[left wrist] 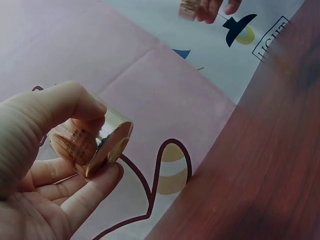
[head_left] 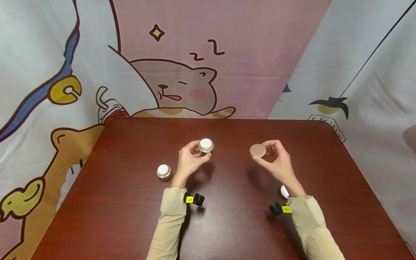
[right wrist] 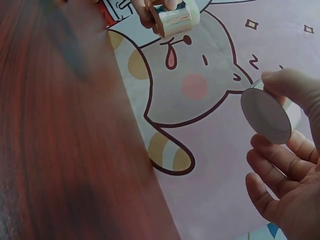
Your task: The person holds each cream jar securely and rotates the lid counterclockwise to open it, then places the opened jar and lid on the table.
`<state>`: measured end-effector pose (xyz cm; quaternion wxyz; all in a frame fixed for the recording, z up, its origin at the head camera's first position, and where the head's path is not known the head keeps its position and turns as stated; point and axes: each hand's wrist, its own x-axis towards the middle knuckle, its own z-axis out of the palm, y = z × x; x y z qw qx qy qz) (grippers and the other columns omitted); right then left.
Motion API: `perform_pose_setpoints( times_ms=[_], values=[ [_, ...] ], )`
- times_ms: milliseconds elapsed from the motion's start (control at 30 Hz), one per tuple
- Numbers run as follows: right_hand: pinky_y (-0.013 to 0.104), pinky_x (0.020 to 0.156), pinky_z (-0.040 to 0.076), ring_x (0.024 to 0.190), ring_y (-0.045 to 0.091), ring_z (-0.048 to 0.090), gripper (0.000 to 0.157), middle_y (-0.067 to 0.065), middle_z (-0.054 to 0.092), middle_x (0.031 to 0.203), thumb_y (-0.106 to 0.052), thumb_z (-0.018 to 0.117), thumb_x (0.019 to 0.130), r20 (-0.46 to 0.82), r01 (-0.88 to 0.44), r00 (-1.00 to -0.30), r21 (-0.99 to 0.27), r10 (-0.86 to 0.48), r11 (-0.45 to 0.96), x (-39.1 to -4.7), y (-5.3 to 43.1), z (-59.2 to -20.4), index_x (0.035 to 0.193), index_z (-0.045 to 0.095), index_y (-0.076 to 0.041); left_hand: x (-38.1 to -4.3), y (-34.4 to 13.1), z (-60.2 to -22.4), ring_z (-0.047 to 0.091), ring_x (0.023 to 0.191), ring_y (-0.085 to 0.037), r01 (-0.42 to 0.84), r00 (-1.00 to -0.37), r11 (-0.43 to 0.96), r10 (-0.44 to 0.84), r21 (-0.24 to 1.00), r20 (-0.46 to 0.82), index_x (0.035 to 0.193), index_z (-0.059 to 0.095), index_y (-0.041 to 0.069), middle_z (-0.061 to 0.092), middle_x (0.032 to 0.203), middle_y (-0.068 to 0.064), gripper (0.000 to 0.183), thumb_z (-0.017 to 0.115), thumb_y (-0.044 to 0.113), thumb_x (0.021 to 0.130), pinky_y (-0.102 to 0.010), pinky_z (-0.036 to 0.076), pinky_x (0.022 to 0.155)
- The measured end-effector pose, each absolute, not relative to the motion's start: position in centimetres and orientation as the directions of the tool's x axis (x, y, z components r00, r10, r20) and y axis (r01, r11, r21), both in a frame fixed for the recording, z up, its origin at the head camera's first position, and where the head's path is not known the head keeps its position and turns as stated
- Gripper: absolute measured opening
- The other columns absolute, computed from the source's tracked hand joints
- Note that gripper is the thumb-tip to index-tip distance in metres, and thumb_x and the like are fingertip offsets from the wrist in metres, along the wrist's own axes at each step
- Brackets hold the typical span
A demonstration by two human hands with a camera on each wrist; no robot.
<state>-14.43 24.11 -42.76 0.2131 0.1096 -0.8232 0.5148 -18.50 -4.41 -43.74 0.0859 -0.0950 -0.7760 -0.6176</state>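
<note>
My left hand (head_left: 189, 159) grips a small gold cosmetic jar (head_left: 206, 145) with a white top, raised over the table. In the left wrist view the thumb and fingers pinch the shiny jar (left wrist: 112, 137) by its sides, and small print shows on it. To the right, my right hand (head_left: 280, 164) holds a round gold lid (head_left: 258, 150) at its edge, also raised. In the right wrist view the flat face of the lid (right wrist: 265, 116) shows grey between thumb and fingers. The two hands are apart.
A second gold jar (head_left: 164, 172) with a white top stands on the brown table (head_left: 234, 231), left of my left wrist. A white round object (head_left: 284, 191) lies partly hidden beside my right wrist. Behind the table hangs a cartoon-printed cloth (head_left: 253, 54).
</note>
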Motion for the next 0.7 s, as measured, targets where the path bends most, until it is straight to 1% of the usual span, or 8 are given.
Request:
perform_pose_setpoints(
  times_ms=[267, 400, 533, 600, 700],
  values=[
    [0.012, 0.073, 0.048, 0.085, -0.003, 0.056, 0.051, 0.017, 0.068, 0.101, 0.01, 0.088, 0.07, 0.425, -0.348, -0.904, -0.801, 0.053, 0.487, -13.7, 24.7, -43.3, 0.114, 0.063, 0.007, -18.4, -4.7, -44.3, 0.072, 0.084, -0.039, 0.257, -0.966, 0.233, 0.03, 0.938, 0.258, 0.112, 0.068, -0.013, 0.072, 0.092, -0.026, 0.045, 0.085, -0.004, 0.071, -0.048, 0.063, 0.081],
    [0.011, 0.072, 0.048, 0.082, -0.003, 0.058, 0.05, 0.02, 0.071, 0.101, 0.009, 0.089, 0.07, 0.423, -0.338, -0.905, -0.781, 0.047, 0.525, -13.5, 25.0, -43.7, 0.115, 0.067, 0.005, -18.3, -4.8, -44.5, 0.073, 0.084, -0.038, 0.242, -0.97, 0.247, 0.029, 0.938, 0.243, 0.112, 0.068, -0.012, 0.073, 0.093, -0.025, 0.045, 0.085, -0.004, 0.071, -0.048, 0.063, 0.081],
    [0.007, 0.075, 0.048, 0.082, -0.004, 0.061, 0.047, 0.021, 0.072, 0.098, 0.009, 0.087, 0.072, 0.432, -0.351, -0.901, -0.771, 0.031, 0.532, -13.3, 25.4, -43.8, 0.115, 0.07, 0.004, -18.3, -5.0, -44.7, 0.072, 0.083, -0.037, 0.235, -0.971, 0.247, 0.025, 0.94, 0.236, 0.112, 0.069, -0.012, 0.072, 0.093, -0.025, 0.044, 0.085, -0.003, 0.071, -0.049, 0.063, 0.08],
    [0.006, 0.078, 0.048, 0.086, -0.008, 0.061, 0.046, 0.022, 0.072, 0.098, 0.01, 0.085, 0.073, 0.444, -0.367, -0.896, -0.759, 0.017, 0.537, -13.2, 25.5, -43.9, 0.116, 0.071, 0.005, -18.2, -5.1, -44.7, 0.071, 0.082, -0.036, 0.229, -0.972, 0.255, 0.02, 0.939, 0.232, 0.111, 0.069, -0.012, 0.072, 0.092, -0.025, 0.044, 0.085, -0.003, 0.071, -0.047, 0.063, 0.08],
    [0.005, 0.082, 0.048, 0.091, -0.013, 0.057, 0.045, 0.019, 0.072, 0.1, 0.009, 0.084, 0.075, 0.464, -0.384, -0.886, -0.732, 0.0, 0.564, -13.2, 25.8, -43.9, 0.118, 0.071, 0.004, -18.2, -5.3, -44.7, 0.07, 0.08, -0.033, 0.223, -0.973, 0.283, 0.009, 0.933, 0.23, 0.11, 0.07, -0.011, 0.073, 0.09, -0.024, 0.043, 0.086, -0.002, 0.071, -0.035, 0.061, 0.076]
  ],
)
